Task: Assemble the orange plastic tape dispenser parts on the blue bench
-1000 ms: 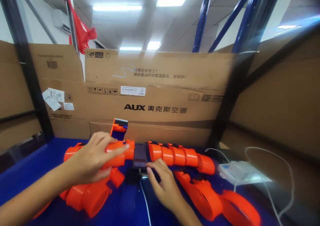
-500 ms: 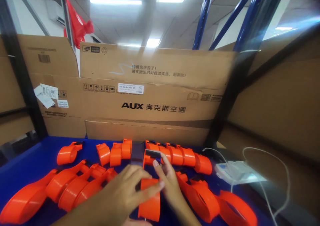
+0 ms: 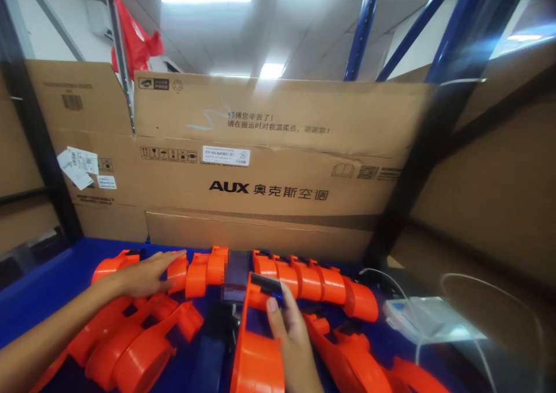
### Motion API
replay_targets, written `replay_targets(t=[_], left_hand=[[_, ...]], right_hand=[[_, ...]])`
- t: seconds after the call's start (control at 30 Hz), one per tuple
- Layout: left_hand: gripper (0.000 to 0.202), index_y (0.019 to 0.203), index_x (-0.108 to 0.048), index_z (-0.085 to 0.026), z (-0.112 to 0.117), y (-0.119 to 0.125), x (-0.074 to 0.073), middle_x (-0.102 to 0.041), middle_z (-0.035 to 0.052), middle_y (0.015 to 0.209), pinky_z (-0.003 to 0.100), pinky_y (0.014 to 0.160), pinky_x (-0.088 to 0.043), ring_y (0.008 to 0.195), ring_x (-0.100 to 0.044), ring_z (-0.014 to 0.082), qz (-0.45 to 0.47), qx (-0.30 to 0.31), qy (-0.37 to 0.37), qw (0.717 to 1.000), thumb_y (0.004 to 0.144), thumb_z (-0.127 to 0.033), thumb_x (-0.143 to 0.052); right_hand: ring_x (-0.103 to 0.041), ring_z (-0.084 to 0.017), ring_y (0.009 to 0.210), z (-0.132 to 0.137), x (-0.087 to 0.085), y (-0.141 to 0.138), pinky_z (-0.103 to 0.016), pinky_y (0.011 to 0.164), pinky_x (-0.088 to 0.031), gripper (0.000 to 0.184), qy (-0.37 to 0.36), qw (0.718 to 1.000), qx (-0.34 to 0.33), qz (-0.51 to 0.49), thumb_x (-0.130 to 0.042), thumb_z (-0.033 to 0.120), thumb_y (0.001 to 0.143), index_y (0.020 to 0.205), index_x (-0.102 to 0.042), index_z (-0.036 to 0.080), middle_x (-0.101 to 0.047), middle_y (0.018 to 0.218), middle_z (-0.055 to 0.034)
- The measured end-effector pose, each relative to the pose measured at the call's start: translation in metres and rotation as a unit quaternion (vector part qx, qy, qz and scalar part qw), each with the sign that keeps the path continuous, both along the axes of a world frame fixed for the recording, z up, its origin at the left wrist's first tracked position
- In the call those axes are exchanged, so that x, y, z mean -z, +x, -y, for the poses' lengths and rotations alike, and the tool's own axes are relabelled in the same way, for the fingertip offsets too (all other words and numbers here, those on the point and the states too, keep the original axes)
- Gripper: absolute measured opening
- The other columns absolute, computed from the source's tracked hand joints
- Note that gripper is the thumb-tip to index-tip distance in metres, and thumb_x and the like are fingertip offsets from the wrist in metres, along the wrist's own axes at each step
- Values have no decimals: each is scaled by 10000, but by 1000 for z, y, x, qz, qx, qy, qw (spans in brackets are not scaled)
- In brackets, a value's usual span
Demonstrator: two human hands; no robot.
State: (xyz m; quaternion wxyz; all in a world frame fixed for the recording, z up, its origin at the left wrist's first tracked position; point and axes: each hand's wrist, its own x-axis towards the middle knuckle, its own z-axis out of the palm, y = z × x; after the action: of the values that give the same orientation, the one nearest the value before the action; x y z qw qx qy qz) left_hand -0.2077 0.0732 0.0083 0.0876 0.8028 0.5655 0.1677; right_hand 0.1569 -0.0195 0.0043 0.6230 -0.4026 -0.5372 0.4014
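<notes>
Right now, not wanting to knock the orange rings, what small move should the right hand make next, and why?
Likely ease the orange piece in the right hand slightly forward, toward the row of orange rings. Its dark-tipped end points at the row beside the phone, and the left hand lies flat on rings at the row's left.

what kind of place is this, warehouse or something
Probably a warehouse or factory work station: blue steel racking uprights rise to the ceiling, large cardboard cartons wall in the blue bench, and many similar orange plastic parts lie on it.
</notes>
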Motion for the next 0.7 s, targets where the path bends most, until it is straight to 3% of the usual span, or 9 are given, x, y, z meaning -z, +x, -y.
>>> replay_targets(t=[0.13,0.3,0.43,0.57,0.7], left_hand=[[861,1535,-420,-342,-7,-5,-9,-532,18,1526,407,1117,-431,1367,-510,345,34,65,-52,996,727,-236,-698],[895,1564,-351,-325,2,16,-14,-367,67,1629,522,1186,-289,1483,-311,384,28,108,-32,993,772,-429,-756],[764,1493,-471,-357,5,46,-10,-457,45,1581,527,1181,-271,1453,-377,361,70,167,-54,982,785,-360,-756],[688,1466,-510,-356,-1,53,-10,-491,34,1557,489,1172,-296,1431,-423,313,125,176,-45,975,812,-247,-695],[797,1538,-398,-325,3,57,-19,-371,71,1623,520,1200,-220,1495,-301,337,156,167,-19,973,810,-271,-717]], right_hand=[[-670,-303,1146,6,1,1,-403,936,-570,543,-20,1000,-5,1,-605,615,903,1309,-621,255,-721,1230,-82],[-659,-293,1158,9,-6,1,-369,959,-551,555,-26,1000,-5,-12,-642,608,880,1303,-631,248,-727,1224,-73],[-667,-282,1136,6,-9,-4,-358,974,-533,538,-31,999,-1,-40,-673,585,864,1254,-655,216,-735,1209,-83],[-679,-294,1114,0,-10,-5,-392,967,-535,563,-25,999,3,-45,-691,594,844,1252,-648,209,-749,1162,-94],[-682,-305,1099,-9,-20,-3,-414,966,-533,583,-4,1000,5,-24,-728,611,799,1227,-662,220,-757,1123,-90]])
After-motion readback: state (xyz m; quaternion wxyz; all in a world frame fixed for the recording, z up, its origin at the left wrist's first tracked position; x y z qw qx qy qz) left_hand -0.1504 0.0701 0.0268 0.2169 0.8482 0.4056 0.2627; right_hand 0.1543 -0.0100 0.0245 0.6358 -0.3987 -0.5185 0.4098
